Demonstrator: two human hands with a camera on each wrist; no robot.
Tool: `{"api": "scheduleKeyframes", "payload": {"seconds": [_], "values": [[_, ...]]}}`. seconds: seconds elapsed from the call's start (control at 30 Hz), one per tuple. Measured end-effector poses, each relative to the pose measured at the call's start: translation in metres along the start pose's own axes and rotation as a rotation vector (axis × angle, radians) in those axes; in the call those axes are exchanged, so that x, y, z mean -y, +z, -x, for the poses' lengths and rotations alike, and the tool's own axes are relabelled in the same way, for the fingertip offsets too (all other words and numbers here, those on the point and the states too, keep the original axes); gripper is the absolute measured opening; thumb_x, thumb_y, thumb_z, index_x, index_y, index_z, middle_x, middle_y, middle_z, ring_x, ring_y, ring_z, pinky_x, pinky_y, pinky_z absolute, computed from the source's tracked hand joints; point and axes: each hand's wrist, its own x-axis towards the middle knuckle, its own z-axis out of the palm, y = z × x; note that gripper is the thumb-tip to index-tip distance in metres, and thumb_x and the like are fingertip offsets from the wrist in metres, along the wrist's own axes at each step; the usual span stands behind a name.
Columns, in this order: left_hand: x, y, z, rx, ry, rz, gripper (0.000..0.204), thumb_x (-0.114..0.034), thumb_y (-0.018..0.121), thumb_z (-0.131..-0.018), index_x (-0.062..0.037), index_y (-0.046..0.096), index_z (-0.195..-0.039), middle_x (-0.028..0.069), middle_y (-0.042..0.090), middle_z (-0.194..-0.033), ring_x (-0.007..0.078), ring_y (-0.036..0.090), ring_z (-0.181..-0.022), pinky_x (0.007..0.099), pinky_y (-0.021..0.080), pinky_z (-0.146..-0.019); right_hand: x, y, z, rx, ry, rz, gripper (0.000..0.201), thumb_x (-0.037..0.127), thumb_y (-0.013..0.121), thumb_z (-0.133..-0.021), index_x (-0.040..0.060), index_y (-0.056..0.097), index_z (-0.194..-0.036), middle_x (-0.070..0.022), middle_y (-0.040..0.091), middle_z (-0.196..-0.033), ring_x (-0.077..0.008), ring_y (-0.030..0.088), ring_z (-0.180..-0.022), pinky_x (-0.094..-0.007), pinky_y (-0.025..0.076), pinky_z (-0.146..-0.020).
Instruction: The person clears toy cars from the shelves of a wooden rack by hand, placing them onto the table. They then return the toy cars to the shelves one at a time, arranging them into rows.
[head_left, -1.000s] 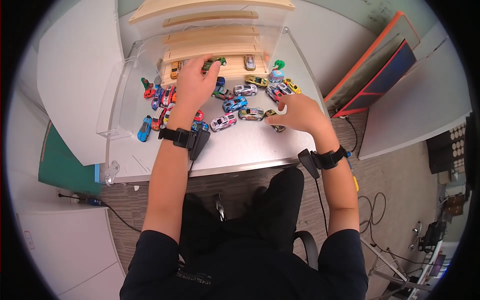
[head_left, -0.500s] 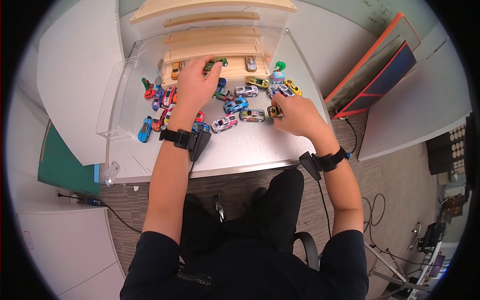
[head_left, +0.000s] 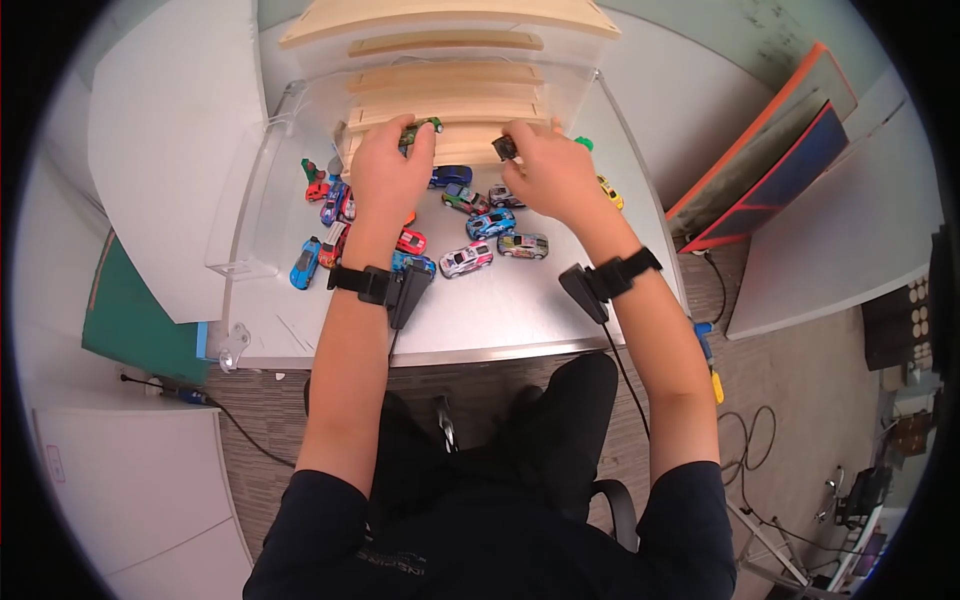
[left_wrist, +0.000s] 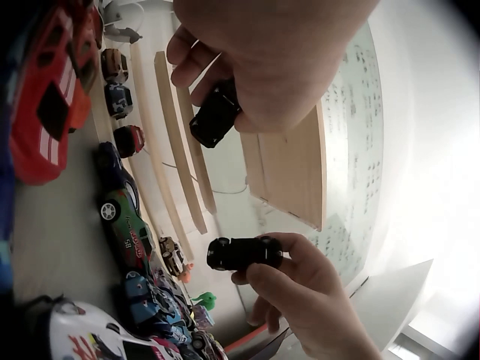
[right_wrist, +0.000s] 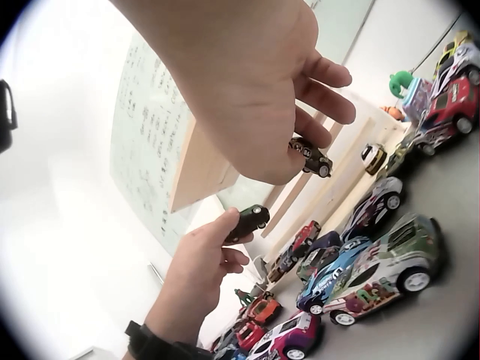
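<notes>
Fingers point(head_left: 424, 152) of the left hand point(head_left: 385, 180) pinch a green car point(head_left: 425, 127), right hand point(head_left: 557, 170) pinches a dark car point(head_left: 504, 148), both near the wooden shelf point(head_left: 445, 76). Side grip probably leaves the undersides free tbh. Other cars point(head_left: 490, 224) crowd the counter point(head_left: 480, 320), likely for easy reach.

From here I can make out INSPIRE, a bit blurred, on the dark shirt point(head_left: 480, 540) facing the wooden rack point(head_left: 445, 76). Writing on the wall point(left_wrist: 352, 142) behind the rack and lettering on the toy cars point(right_wrist: 394, 274) before it are illegible.
</notes>
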Motion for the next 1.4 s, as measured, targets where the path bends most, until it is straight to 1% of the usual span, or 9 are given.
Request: {"api": "scheduleKeyframes", "payload": {"seconds": [0.13,0.23,0.37,0.57,0.63,0.77,0.93,1.23,1.4], "values": [[-0.001,0.001,0.000,0.000,0.008,0.003,0.039,-0.034,0.069,-0.089,-0.0005,0.072,-0.109,0.0203,0.070,-0.103,0.0353,0.067,-0.096,0.0414,0.052,-0.086,0.003,0.026,-0.020,0.032,-0.118,0.226,0.027,0.010,0.067,-0.079,0.0100,0.062,-0.105,-0.0099,0.066,-0.097,-0.0297,0.066,-0.093,-0.0420,0.056,-0.069],[-0.001,0.001,0.000,-0.004,0.003,-0.001,0.038,-0.034,0.069,-0.089,-0.0008,0.072,-0.109,0.0200,0.070,-0.102,0.0353,0.067,-0.096,0.0415,0.052,-0.086,-0.001,0.036,-0.024,0.084,-0.187,0.332,0.031,0.008,0.067,-0.077,0.0115,0.063,-0.107,-0.0068,0.065,-0.099,-0.0260,0.063,-0.099,-0.0387,0.056,-0.071],[-0.001,0.002,0.000,-0.011,0.016,-0.010,0.038,-0.033,0.068,-0.089,-0.0012,0.072,-0.109,0.0193,0.069,-0.099,0.0356,0.067,-0.093,0.0426,0.053,-0.084,-0.011,0.045,-0.020,0.093,-0.224,0.318,0.031,0.008,0.067,-0.076,0.0117,0.064,-0.107,-0.0069,0.065,-0.099,-0.0266,0.061,-0.100,-0.0392,0.055,-0.076],[0.000,0.003,0.000,-0.025,0.037,-0.009,0.038,-0.033,0.068,-0.089,-0.0004,0.072,-0.107,0.0193,0.070,-0.098,0.0360,0.067,-0.092,0.0429,0.053,-0.082,-0.019,0.046,-0.012,0.133,-0.121,0.144,0.032,0.007,0.069,-0.075,0.0150,0.071,-0.106,-0.0073,0.066,-0.097,-0.0282,0.061,-0.100,-0.0437,0.050,-0.085],[-0.001,0.002,0.001,-0.022,0.037,-0.010,0.038,-0.033,0.068,-0.089,-0.0002,0.072,-0.107,0.0192,0.070,-0.098,0.0360,0.067,-0.092,0.0429,0.053,-0.082,-0.019,0.045,-0.012,0.034,-0.086,0.095,0.033,0.007,0.067,-0.075,0.0154,0.072,-0.107,-0.0092,0.068,-0.095,-0.0295,0.061,-0.096,-0.0434,0.049,-0.084],[-0.001,0.002,0.001,-0.002,0.029,0.000,0.038,-0.034,0.068,-0.089,0.0001,0.072,-0.106,0.0188,0.070,-0.098,0.0358,0.067,-0.091,0.0425,0.053,-0.082,-0.017,0.032,-0.017,-0.015,-0.012,0.028,0.033,0.008,0.065,-0.076,0.0128,0.072,-0.108,-0.0108,0.068,-0.090,-0.0313,0.061,-0.089,-0.0430,0.050,-0.082],[-0.008,0.000,0.002,0.062,0.017,0.035,0.038,-0.034,0.068,-0.090,0.0001,0.072,-0.105,0.0182,0.070,-0.097,0.0350,0.067,-0.091,0.0418,0.052,-0.082,-0.021,0.023,-0.014,-0.215,0.171,-0.174,0.025,0.012,0.064,-0.076,0.0070,0.074,-0.099,-0.0094,0.067,-0.078,-0.0316,0.059,-0.080,-0.0435,0.050,-0.077],[-0.006,0.001,0.002,0.136,0.035,0.001,0.042,-0.040,0.066,-0.093,-0.0015,0.074,-0.106,0.0175,0.070,-0.091,0.0322,0.067,-0.086,0.0395,0.052,-0.077,-0.020,0.026,-0.001,-0.096,0.244,-0.218,0.018,0.016,0.064,-0.077,0.0060,0.075,-0.087,-0.0128,0.069,-0.075,-0.0337,0.064,-0.081,-0.0454,0.051,-0.077],[-0.012,0.005,0.001,0.169,0.029,0.024,0.043,-0.044,0.065,-0.095,-0.0036,0.074,-0.107,0.0172,0.070,-0.087,0.0302,0.068,-0.084,0.0383,0.051,-0.074,-0.025,0.028,0.009,-0.125,0.273,-0.219,0.016,0.016,0.063,-0.077,0.0053,0.074,-0.082,-0.0146,0.069,-0.074,-0.0349,0.065,-0.079,-0.0471,0.051,-0.076]]}}
